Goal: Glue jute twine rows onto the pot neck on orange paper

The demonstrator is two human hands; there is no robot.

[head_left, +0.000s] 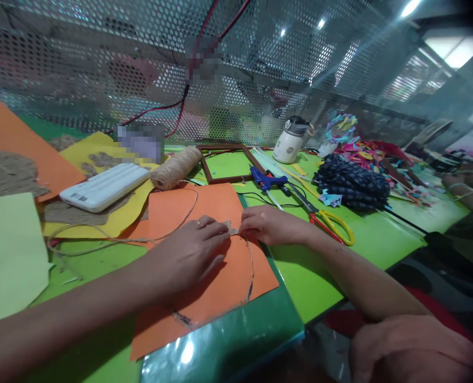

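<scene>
R grip [270,226] pinching twine [233,231] over orange sheet [220,287]; L grip [196,249] alongside, can't tell if pinching; white btl [287,147] mkgs illegible.

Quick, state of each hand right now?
Left hand: palm down over the flat orange paper, fingertips at the brown fibre twine; grip cannot be told.
Right hand: fingers closed, pinching the same twine.

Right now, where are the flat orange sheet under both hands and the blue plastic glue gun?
Flat orange sheet [218,287], head view: bare lower part.
Blue plastic glue gun [265,180], head view: its body.
</scene>
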